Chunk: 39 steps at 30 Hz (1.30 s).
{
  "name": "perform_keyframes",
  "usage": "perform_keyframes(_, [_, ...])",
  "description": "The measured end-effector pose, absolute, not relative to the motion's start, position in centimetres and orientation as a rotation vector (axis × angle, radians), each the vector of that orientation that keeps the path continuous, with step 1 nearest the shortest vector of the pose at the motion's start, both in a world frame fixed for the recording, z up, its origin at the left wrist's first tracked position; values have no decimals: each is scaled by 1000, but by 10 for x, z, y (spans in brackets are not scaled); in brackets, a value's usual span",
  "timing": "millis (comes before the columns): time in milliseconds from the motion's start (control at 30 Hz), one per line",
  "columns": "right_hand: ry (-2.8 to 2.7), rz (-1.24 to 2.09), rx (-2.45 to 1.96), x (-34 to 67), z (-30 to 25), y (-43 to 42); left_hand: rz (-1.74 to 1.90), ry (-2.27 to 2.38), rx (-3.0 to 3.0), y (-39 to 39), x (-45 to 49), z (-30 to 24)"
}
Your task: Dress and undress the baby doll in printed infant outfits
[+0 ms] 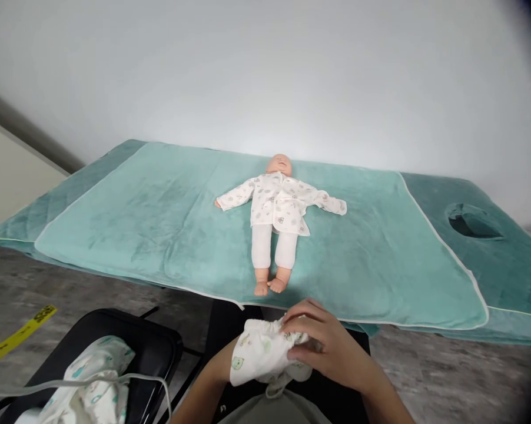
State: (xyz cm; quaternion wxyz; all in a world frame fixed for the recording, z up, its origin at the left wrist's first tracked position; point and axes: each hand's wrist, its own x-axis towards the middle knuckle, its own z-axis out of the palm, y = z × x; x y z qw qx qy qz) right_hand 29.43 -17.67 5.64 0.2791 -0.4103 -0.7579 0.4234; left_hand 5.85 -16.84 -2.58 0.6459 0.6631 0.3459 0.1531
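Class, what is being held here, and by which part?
A white printed cloth: the right hand grips its gathered end; the left hand is covered by it, so its hold cannot be told.

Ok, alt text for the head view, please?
The right hand grips a patterned white cloth hiding the left hand. Beyond, a doll in patterned shirt and white trousers lies face up on a green bed; a black chair stands at lower left.

You seem to be in a care-training room. Mid-frame, a white-clothed plastic baby doll (272,200) lies on a long, teal massage bed (521,259) with a face hole.
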Motion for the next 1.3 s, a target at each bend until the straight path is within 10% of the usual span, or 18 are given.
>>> perform_keyframes(567, [-1679, 981, -994, 285, 73, -139, 708, 947, 1747, -119, 82, 57])
perform_keyframes(1033, [-1433, 1469, -712, 315, 85, -106, 1120, 651, 1126, -63, 94, 97])
perform_keyframes(1300, [-876, 1360, -803, 297, 98, -89, 720, 729, 1570, -52, 99, 119])
